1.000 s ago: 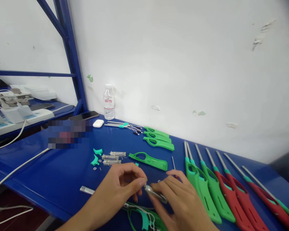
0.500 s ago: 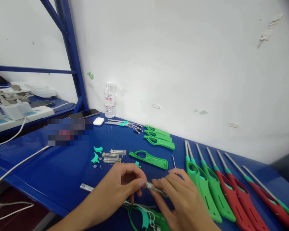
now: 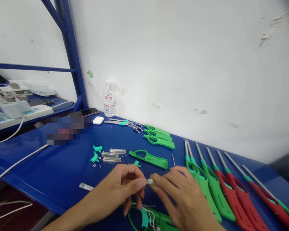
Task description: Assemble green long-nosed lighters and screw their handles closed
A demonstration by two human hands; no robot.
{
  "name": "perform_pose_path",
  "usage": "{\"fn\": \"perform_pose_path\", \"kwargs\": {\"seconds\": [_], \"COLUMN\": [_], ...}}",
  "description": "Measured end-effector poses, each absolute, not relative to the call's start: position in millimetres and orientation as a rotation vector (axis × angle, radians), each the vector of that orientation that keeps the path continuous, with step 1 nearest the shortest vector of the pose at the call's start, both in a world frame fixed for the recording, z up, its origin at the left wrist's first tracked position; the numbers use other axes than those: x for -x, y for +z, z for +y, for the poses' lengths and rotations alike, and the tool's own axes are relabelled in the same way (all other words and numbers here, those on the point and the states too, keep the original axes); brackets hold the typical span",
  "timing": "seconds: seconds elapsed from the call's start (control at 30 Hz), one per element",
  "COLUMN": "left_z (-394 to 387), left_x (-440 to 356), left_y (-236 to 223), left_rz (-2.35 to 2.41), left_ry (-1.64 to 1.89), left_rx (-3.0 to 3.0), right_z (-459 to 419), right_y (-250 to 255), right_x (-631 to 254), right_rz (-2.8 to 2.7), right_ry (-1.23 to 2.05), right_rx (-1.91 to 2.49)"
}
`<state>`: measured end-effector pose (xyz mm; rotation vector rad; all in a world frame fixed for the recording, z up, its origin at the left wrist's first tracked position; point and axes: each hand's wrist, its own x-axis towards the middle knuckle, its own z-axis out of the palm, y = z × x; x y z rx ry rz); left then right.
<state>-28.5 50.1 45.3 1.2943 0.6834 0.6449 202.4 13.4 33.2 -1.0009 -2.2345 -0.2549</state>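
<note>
- Our left hand point(image 3: 127, 183) pinches thumb and finger together at the tip of a clear tank point(image 3: 150, 182).
- Our right hand point(image 3: 180, 192) is clamped around the tank's body, probably to steady it above the table point(image 3: 62, 179).
- More tanks point(image 3: 111, 155) lie side by side beyond, seemingly for easy reach.
- What else the pinch holds, we cannot tell; the frame cuts off the green shell point(image 3: 166, 220) below.

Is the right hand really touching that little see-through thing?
Touching: the head view shows the right hand holding the little see-through thing in its fingers, with one end poking out.
</note>
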Motion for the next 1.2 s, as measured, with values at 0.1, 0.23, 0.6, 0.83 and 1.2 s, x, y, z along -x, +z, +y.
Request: {"fn": "perform_pose_path", "kwargs": {"seconds": [0.1, 0.23, 0.6, 0.83, 1.2], "left_z": [51, 50, 51, 50, 33], "left_x": [29, 29, 31, 32, 33], "left_y": [45, 44, 48, 42, 39], "left_rz": [0.654, 0.659, 0.706, 0.743, 1.02], "left_ry": [0.651, 0.666, 0.604, 0.576, 0.728], "left_rx": [-1.282, -1.263, -1.276, -1.327, -2.026], "right_z": [13, 11, 13, 9, 14], "right_y": [34, 37, 24, 24, 41], "right_x": [-203, -203, -199, -198, -210], "right_rz": [-2.251, -2.275, -2.275, -2.323, -2.173], "right_ry": [-0.243, -0.21, -0.228, -0.305, -0.191], "right_rx": [0.991, 0.968, 0.949, 0.917, 1.223]}}
